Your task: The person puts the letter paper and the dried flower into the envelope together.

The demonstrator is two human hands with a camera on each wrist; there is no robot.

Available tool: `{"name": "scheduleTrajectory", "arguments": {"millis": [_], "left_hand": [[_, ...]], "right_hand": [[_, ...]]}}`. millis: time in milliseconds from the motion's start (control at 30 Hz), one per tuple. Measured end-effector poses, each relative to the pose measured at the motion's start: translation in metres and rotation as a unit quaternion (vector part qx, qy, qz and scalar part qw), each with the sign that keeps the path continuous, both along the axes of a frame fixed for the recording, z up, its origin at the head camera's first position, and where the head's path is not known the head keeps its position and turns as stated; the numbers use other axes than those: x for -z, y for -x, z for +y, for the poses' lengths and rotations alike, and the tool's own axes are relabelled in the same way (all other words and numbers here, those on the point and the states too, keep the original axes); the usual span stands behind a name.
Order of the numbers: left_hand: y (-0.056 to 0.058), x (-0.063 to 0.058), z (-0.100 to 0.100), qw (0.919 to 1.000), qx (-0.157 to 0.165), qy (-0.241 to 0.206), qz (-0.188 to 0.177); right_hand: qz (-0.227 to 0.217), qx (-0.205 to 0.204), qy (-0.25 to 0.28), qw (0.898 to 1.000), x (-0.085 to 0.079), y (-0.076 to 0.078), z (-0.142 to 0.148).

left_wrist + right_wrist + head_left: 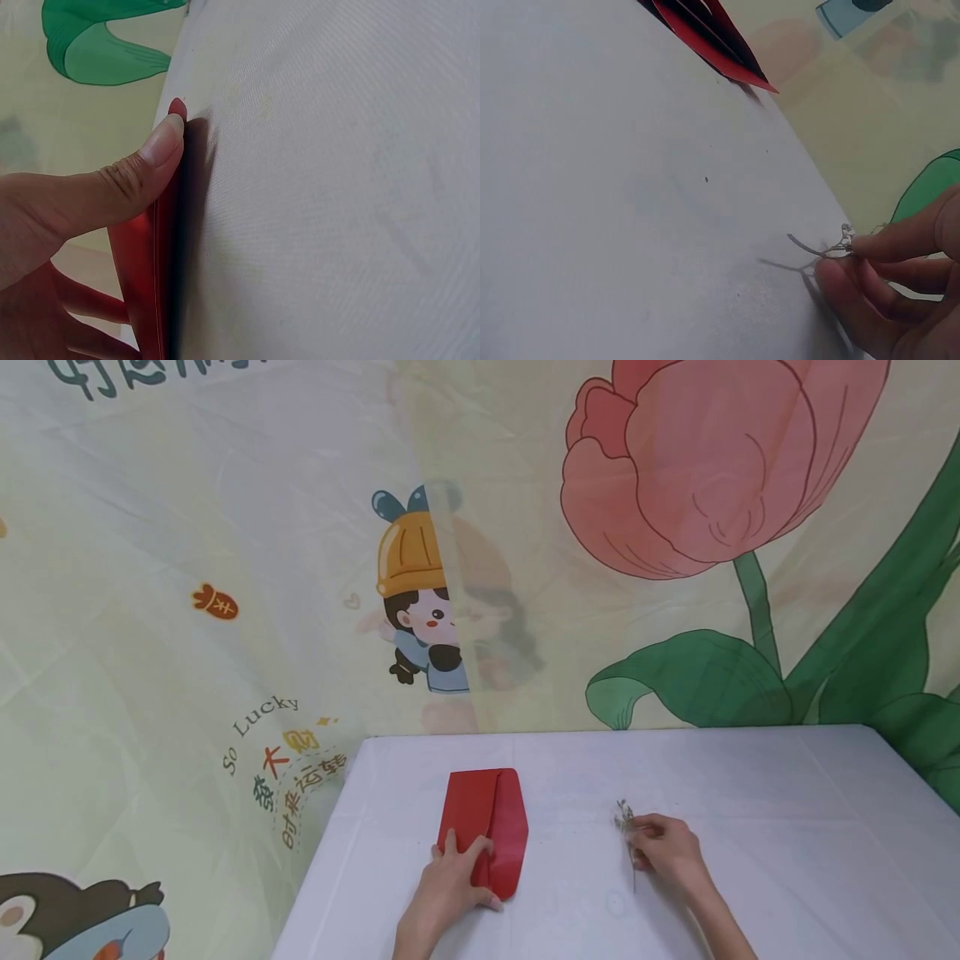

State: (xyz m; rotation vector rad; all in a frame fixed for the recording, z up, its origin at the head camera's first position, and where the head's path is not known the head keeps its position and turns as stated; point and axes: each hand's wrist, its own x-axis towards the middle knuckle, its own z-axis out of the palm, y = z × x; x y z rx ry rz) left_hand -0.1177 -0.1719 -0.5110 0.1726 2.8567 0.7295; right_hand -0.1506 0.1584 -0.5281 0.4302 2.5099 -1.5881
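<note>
On the white table lies a red paper envelope (467, 806), its flap (513, 827) folded out to the right. My left hand (450, 881) holds its near end, fingers spread over the paper and thumb at the flap's lower corner. In the left wrist view the thumb (139, 169) lies along the envelope's edge (139, 270). Seen from the right wrist, the envelope's mouth (712, 37) gapes a little. To the right, my right hand (667, 847) pinches a small dried flower sprig (622, 815) between thumb and fingertips. Its thin stem (810, 249) pokes out past the fingers.
The white tabletop (570, 877) carries both items, with small dark specks (706, 179) on it. Behind its far edge hangs a printed cloth backdrop (510, 527) with a tulip and cartoon figures.
</note>
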Motion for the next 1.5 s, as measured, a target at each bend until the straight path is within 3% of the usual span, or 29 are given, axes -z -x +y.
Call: {"name": "scheduleTrajectory", "arguments": {"millis": [267,433,700,1500], "left_hand": [[0.0,0.0,0.0,1.0,0.001,0.003,0.004],[-0.001,0.001,0.001,1.0,-0.002,0.003,0.003],[0.0,0.002,0.001,1.0,-0.006,0.004,0.001],[0.001,0.003,0.002,0.9999,-0.005,0.014,0.007]], "right_hand": [[-0.032,-0.011,0.104,0.994,0.001,0.002,-0.006],[-0.048,-0.014,0.126,0.991,-0.003,0.003,-0.011],[-0.038,-0.023,0.166,0.985,-0.002,0.003,-0.017],[-0.015,-0.053,0.184,0.981,-0.003,0.005,-0.053]]}}
